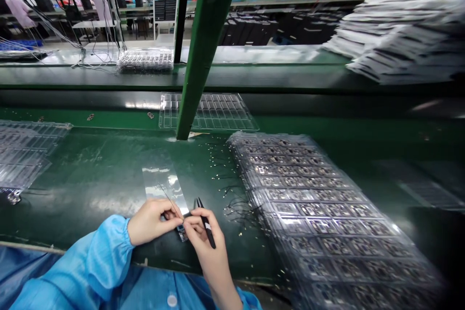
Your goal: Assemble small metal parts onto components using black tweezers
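My left hand (154,222) pinches at the end of a thin dark wire (169,197), which slants up and away from the fingertips. Tweezers (208,230) with black tips lie across my right hand (205,237), tips pointing away from me, while its thumb and forefinger meet the left fingertips. Between and just under the fingers is a small circuit board (182,234), partly hidden by them. Whether the wire's end touches the board I cannot tell. A strip of clear plastic film (162,179) lies flat just beyond my hands.
Stacked clear trays of circuit boards (305,193) stand at the right, with loose black wires (240,208) beside them. Clear trays (25,150) lie at left, another tray (218,109) at the back. A green post (203,43) rises ahead. People in blue work beyond.
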Demonstrator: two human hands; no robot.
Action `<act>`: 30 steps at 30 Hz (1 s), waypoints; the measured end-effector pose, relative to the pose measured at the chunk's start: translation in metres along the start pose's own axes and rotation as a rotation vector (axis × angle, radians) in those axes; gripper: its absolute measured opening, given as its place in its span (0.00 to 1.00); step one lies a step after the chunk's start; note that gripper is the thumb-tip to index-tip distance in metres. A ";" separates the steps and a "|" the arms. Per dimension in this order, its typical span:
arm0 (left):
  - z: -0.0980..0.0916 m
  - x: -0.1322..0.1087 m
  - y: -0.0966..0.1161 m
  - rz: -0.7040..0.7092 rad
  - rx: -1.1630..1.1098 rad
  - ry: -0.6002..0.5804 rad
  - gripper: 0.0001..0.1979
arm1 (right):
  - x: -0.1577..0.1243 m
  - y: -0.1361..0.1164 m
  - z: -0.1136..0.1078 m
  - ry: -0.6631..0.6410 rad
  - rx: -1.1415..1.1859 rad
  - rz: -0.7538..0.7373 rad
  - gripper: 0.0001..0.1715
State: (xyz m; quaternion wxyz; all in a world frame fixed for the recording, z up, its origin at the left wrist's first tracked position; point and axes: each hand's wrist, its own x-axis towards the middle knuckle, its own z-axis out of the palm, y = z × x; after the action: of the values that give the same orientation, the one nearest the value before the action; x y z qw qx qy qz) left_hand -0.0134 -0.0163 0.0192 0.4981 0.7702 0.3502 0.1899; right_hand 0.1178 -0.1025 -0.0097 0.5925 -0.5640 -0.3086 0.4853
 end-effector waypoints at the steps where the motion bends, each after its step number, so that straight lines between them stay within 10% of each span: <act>1: 0.001 0.000 0.000 -0.012 -0.005 0.003 0.05 | -0.001 0.000 0.001 0.012 -0.013 -0.019 0.14; 12: 0.008 0.000 -0.004 -0.199 -0.073 0.004 0.07 | -0.010 0.012 0.003 0.132 -0.175 -0.173 0.12; 18: 0.007 -0.003 0.001 -0.068 -0.018 0.036 0.08 | -0.011 0.016 0.002 0.106 -0.182 -0.172 0.15; 25: -0.039 -0.030 0.002 -0.188 -0.037 0.141 0.09 | -0.012 0.002 -0.032 0.061 -0.036 0.105 0.30; 30: -0.048 -0.055 -0.007 -0.242 -0.057 -0.074 0.09 | -0.014 -0.002 -0.038 -0.119 -0.091 0.274 0.29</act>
State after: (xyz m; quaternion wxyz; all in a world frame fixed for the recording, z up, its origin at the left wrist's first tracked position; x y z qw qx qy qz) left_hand -0.0842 -0.0242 0.0363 0.5518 0.7143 0.4164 0.1095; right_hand 0.1487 -0.1296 -0.0114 0.4755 -0.5973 -0.2849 0.5796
